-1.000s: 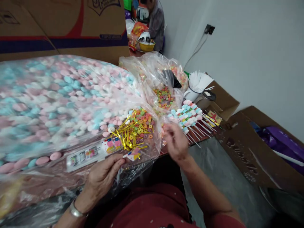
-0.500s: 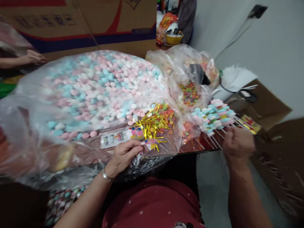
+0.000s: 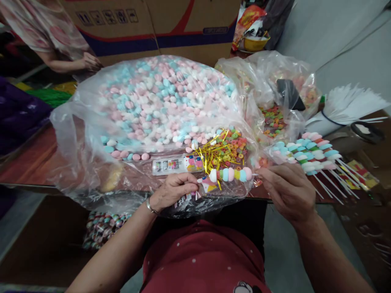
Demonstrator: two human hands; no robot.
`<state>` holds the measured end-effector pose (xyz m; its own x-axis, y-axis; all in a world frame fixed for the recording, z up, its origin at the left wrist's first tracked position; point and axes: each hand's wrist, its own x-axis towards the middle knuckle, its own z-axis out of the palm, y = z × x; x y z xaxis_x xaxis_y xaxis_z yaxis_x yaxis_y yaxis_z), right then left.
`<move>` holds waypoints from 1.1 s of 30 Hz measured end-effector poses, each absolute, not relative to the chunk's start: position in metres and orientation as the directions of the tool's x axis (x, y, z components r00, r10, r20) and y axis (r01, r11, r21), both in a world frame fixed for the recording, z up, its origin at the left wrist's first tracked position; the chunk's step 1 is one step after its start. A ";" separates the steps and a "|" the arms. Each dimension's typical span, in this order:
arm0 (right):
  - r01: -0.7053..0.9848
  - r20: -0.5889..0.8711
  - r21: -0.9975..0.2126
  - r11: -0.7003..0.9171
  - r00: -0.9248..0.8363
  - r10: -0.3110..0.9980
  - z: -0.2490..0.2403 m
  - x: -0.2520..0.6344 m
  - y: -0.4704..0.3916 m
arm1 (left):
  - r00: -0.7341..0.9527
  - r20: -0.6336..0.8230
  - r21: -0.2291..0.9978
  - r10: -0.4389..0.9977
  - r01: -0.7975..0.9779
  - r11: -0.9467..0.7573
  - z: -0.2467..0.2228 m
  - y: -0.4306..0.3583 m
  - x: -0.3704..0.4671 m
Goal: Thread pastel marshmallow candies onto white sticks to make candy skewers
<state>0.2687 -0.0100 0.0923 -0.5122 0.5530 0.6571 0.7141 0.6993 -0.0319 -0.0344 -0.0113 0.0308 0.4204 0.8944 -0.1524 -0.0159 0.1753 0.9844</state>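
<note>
My right hand (image 3: 288, 191) pinches the white stick of a candy skewer (image 3: 234, 174), which is threaded with pink, white, blue and yellow pieces and points left. My left hand (image 3: 177, 191) pinches the edge of a small printed plastic bag (image 3: 207, 184), close to the skewer's tip. Gold twist ties (image 3: 215, 152) and ring-shaped candies (image 3: 237, 144) lie just beyond. Left of the ties is a stack of flat printed bags (image 3: 175, 165). More candy skewers (image 3: 314, 152) are piled to the right, sticks toward me.
A big clear bag of pastel candies (image 3: 165, 101) covers much of the table (image 3: 33, 162). White sticks (image 3: 351, 103) stand in a container at right. A large carton (image 3: 183, 30) is behind; a co-worker's hand (image 3: 91, 62) is at far left. Wrapped candy (image 3: 104, 228) sits in a low box.
My right hand has come left from the skewer pile and now holds one skewer near my left hand. My left hand still grips the printed bag. The view has shifted.
</note>
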 end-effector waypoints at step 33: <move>0.422 0.216 -0.255 0.870 -0.852 0.477 0.087 0.242 0.010 | 0.725 -0.442 0.875 0.527 0.220 0.432 0.056 -0.018 -0.021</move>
